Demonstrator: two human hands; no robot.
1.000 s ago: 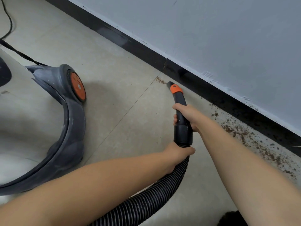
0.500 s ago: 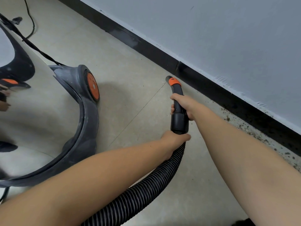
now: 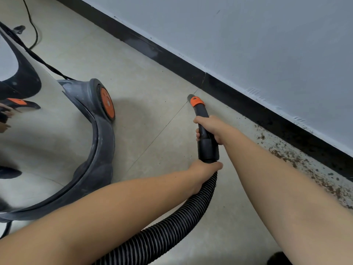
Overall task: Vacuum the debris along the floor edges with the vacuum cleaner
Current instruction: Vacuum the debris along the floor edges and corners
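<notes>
A black vacuum nozzle [image 3: 202,119] with an orange collar [image 3: 196,101] points down at the beige tile floor, its tip a short way from the black baseboard [image 3: 172,60]. My right hand [image 3: 212,129] grips the nozzle's rigid tube from the right. Just below it, my left hand [image 3: 202,174] is closed around the ribbed black hose [image 3: 172,232] where it joins the tube. Brown debris [image 3: 298,159] lies scattered along the floor edge to the right of the nozzle, partly behind my right forearm.
The vacuum cleaner's shiny steel drum [image 3: 38,142] with a grey base ring and an orange-hubbed wheel [image 3: 106,103] stands on the left. A black power cord [image 3: 33,29] runs across the floor at the upper left. A grey wall [image 3: 248,35] rises above the baseboard.
The small brown patch by the nozzle tip a second ago is gone. The view has shifted, so the vacuum drum and the debris strip on the right show more.
</notes>
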